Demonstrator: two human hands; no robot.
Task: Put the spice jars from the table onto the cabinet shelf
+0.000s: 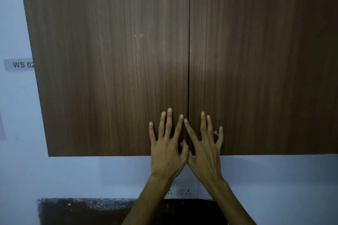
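A wall cabinet with two brown wood-grain doors fills most of the view. The left door (109, 60) and the right door (256, 60) meet at a thin centre seam, both closed. My left hand (167, 144) lies flat with spread fingers on the lower corner of the left door, beside the seam. My right hand (204, 146) lies flat the same way on the lower corner of the right door. The two hands touch near the thumbs. No spice jars and no shelf are in view; the doors hide the inside.
A pale blue wall surrounds the cabinet, with a "WS 02" label (19, 64) at the left. Below the cabinet is a white wall socket (180, 191), and under it a dark counter surface (82, 212) along the bottom edge.
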